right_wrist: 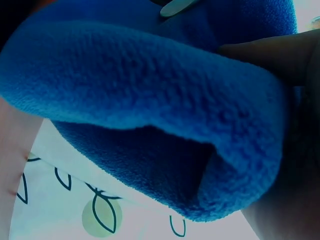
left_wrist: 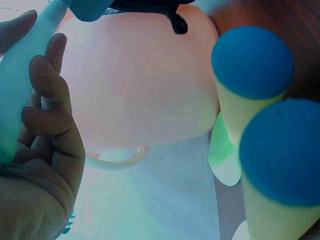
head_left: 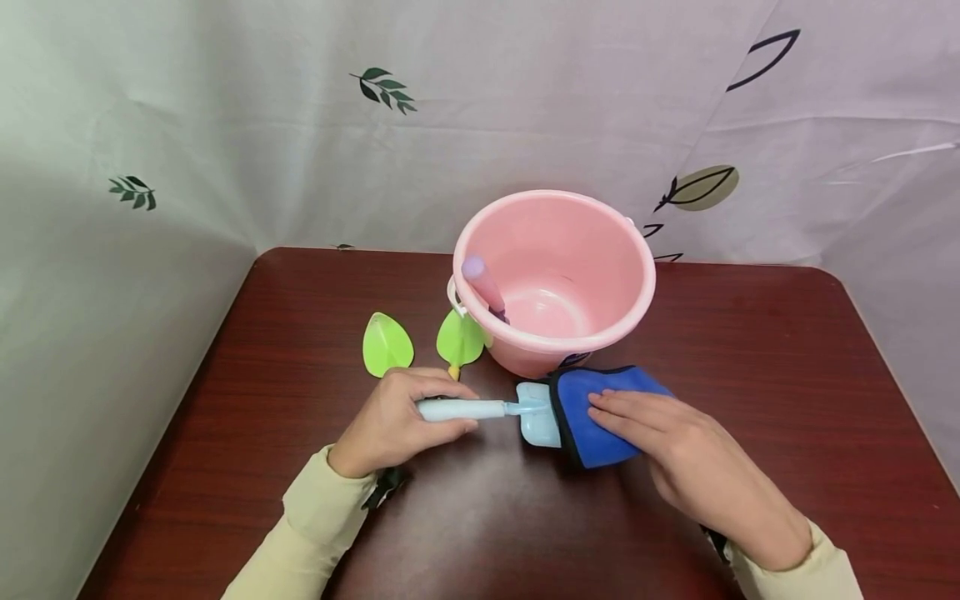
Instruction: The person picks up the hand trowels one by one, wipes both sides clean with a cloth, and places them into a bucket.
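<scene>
A light-blue toy shovel (head_left: 463, 409) lies across my left hand (head_left: 392, 421), with thumb and fingers gripping its handle. Its blade points right and goes partly under a folded blue cloth (head_left: 600, 417) with a dark edge. My right hand (head_left: 693, 458) holds that cloth over the blade, fingers lying along the top; the thumb is hidden in the head view. Close up in the right wrist view, the cloth (right_wrist: 140, 75) looks fluffy and loops into a fold, with a finger against it. The blade's tip is covered.
Behind the hands stands a pink bucket (head_left: 570, 242) with a pink-and-purple handle (head_left: 484, 283) leaning inside. Two green leaf-shaped blades (head_left: 386, 346) lie left of it. The left wrist view shows two yellow handles (left_wrist: 280, 220) with blue ends. Patterned curtain (head_left: 300, 167) surrounds the table.
</scene>
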The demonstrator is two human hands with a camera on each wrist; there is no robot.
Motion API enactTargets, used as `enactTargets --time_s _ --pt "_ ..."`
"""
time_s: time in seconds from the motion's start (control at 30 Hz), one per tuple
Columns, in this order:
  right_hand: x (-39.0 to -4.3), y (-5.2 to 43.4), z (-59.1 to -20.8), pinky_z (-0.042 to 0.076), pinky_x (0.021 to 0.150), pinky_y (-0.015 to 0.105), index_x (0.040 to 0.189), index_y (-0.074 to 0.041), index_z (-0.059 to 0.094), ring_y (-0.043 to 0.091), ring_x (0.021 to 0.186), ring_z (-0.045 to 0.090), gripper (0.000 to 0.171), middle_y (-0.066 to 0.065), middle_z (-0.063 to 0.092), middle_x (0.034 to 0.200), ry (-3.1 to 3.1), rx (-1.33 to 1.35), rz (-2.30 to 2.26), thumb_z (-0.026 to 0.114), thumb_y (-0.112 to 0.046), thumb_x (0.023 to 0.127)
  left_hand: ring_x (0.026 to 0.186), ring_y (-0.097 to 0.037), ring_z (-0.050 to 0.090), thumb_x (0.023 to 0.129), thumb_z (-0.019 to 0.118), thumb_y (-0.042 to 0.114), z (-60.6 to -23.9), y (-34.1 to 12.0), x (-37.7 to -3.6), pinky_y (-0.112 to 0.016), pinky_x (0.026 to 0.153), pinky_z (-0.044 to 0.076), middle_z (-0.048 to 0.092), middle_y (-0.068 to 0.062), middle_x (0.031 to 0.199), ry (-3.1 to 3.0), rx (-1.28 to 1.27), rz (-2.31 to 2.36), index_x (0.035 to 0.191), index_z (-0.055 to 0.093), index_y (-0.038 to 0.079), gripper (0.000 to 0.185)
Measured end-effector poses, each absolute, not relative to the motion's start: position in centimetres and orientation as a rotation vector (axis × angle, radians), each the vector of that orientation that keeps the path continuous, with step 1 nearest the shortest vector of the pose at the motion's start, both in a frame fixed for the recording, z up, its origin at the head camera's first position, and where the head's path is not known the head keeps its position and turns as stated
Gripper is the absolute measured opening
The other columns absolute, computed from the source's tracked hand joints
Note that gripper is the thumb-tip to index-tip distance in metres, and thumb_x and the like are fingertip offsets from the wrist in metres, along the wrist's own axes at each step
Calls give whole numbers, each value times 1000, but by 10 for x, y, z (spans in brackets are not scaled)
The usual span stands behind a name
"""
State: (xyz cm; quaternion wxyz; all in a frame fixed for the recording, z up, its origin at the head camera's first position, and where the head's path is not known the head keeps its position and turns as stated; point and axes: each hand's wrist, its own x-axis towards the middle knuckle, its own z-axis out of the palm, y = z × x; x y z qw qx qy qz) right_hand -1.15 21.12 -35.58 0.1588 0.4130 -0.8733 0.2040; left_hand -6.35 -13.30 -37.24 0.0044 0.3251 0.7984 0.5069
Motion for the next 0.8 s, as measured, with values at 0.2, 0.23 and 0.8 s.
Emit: enactTargets --time_s 0.2,0.23,0.8 --pt "-15 220 -355 23 115 16 130 -5 67 26 118 62 58 7 66 131 -2507 1127 569 46 9 77 73 -9 59 78 87 11 -371 -138 -66 -25 64 50 67 11 80 2486 960 1616 97 79 19 22" --pt "-14 221 -355 23 114 15 130 -6 67 26 117 62 61 7 66 131 -2515 1098 566 48 10 75 72 -9 59 78 87 11 -370 -139 -66 -25 62 50 66 11 79 2479 944 1621 97 79 20 22" --pt "-11 210 -347 34 111 20 130 -3 67 26 116 63 48 11 67 128 -2332 920 697 31 -12 99 75 -6 59 80 85 13 -378 -130 -64 -22 70 50 68 15 83 2476 999 1543 95 78 23 19"
